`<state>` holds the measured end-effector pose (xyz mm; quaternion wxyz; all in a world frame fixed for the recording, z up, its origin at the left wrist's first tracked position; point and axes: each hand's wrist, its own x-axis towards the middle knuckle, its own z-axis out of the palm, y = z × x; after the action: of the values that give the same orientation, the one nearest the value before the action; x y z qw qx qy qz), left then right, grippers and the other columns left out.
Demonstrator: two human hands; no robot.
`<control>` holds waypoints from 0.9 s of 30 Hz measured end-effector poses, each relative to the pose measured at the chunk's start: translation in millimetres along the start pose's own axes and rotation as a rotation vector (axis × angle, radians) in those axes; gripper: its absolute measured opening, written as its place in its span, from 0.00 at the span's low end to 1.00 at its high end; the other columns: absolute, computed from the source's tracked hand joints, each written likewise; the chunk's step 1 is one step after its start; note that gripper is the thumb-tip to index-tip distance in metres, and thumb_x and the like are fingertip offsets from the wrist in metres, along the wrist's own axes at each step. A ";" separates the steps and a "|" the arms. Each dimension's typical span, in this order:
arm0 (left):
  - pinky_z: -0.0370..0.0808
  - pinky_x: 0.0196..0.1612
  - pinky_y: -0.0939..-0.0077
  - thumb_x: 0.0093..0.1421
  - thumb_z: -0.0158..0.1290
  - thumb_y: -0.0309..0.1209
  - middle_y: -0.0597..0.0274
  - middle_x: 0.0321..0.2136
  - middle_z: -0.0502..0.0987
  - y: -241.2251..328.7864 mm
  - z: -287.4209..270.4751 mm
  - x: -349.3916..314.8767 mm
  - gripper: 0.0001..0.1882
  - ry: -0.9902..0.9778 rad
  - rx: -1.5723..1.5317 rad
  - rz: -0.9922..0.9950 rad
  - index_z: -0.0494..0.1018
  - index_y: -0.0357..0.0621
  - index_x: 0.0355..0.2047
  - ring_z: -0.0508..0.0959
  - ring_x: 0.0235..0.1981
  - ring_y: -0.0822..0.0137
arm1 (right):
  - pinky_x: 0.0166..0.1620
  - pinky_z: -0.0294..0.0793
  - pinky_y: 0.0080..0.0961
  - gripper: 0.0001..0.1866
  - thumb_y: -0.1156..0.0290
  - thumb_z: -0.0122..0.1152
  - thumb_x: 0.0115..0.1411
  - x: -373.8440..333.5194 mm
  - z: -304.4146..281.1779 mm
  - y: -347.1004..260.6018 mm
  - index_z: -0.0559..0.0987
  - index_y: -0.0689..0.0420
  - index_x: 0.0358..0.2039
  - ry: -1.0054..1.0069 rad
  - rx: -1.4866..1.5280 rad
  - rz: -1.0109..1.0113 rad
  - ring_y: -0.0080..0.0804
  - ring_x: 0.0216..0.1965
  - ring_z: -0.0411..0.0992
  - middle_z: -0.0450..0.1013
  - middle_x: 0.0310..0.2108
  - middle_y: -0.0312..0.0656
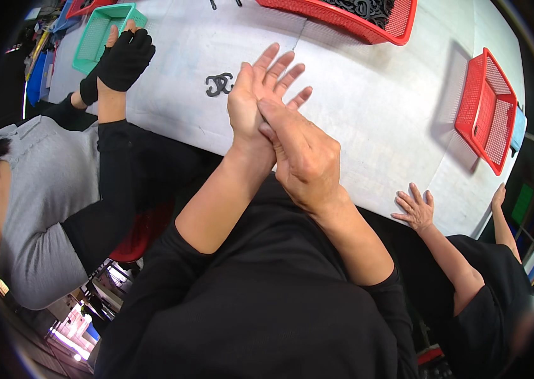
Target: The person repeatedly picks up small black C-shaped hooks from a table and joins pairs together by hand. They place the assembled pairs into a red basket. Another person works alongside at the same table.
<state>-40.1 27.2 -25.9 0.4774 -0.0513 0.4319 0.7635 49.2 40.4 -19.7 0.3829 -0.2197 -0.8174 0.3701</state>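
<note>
Clips (219,82), black and curved, sit tangled, with no clear long axis. Left hand (255,101) is nearer, just right of them, fingers spread, nothing visible in it; right hand (310,155), bodyward of clips, clasps its heel. Surface (368,107) runs rightward from clips, edge bodyward; filled red basket (401,25) beyond-right, green basket (95,41) beyond-left, co-worker's gloved hand (125,63) left.

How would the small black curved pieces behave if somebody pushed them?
The small black curved pieces are probably stiff, judging by their hooked outlines; likely light, being thin; and, lying apparently flat on the white table, apt to slide rather than roll.
</note>
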 end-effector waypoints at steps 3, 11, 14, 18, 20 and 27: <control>0.64 0.51 0.58 0.65 0.23 0.46 0.57 0.52 0.62 0.9 -1.3 3.6 0.27 0.050 -0.035 -0.124 0.55 0.43 0.57 0.63 0.53 0.60 | 0.35 0.76 0.26 0.16 0.86 0.60 0.45 -10.0 1.2 6.8 0.76 0.65 0.38 -0.004 0.018 -0.006 0.39 0.33 0.76 0.76 0.32 0.48; 0.65 0.49 0.60 0.65 0.25 0.49 0.56 0.48 0.67 9.8 -13.4 27.3 0.30 0.116 -0.235 -0.172 0.59 0.38 0.54 0.66 0.51 0.61 | 0.31 0.74 0.24 0.09 0.82 0.57 0.50 -12.6 -18.2 10.1 0.76 0.64 0.34 -0.012 0.187 0.098 0.38 0.29 0.76 0.76 0.29 0.46; 0.66 0.48 0.65 0.64 0.32 0.50 0.58 0.45 0.68 19.3 -20.9 15.3 0.28 -0.036 0.396 0.117 0.62 0.38 0.52 0.68 0.48 0.64 | 0.31 0.72 0.19 0.07 0.76 0.52 0.60 -0.6 -32.2 17.2 0.76 0.64 0.36 0.055 0.405 0.446 0.24 0.28 0.74 0.77 0.30 0.42; 0.72 0.37 0.79 0.62 0.47 0.36 0.64 0.32 0.74 6.3 -14.7 -13.0 0.15 -0.217 0.708 0.122 0.73 0.37 0.42 0.74 0.33 0.75 | 0.38 0.72 0.18 0.11 0.71 0.49 0.62 9.9 -38.2 32.2 0.76 0.64 0.38 0.146 0.721 0.678 0.23 0.32 0.73 0.76 0.30 0.40; 0.72 0.34 0.84 0.60 0.51 0.28 0.65 0.29 0.75 1.5 -11.4 -16.0 0.11 -0.180 0.624 0.113 0.74 0.37 0.41 0.74 0.28 0.76 | 0.39 0.72 0.19 0.10 0.72 0.51 0.62 9.5 -39.6 33.1 0.76 0.62 0.41 0.072 0.718 0.710 0.23 0.35 0.72 0.74 0.35 0.41; 0.71 0.30 0.85 0.60 0.49 0.28 0.66 0.26 0.74 25.1 -19.2 -14.3 0.11 -0.240 0.508 -0.210 0.73 0.34 0.39 0.72 0.24 0.77 | 0.49 0.70 0.34 0.20 0.77 0.59 0.46 10.4 -61.6 29.8 0.77 0.52 0.42 -0.172 -0.182 -0.134 0.39 0.51 0.68 0.70 0.48 0.38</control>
<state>-58.2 -0.5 -15.5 0.5991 0.1160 0.5417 0.5780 93.7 92.8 -11.2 0.3139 -0.1659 -0.8902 0.2854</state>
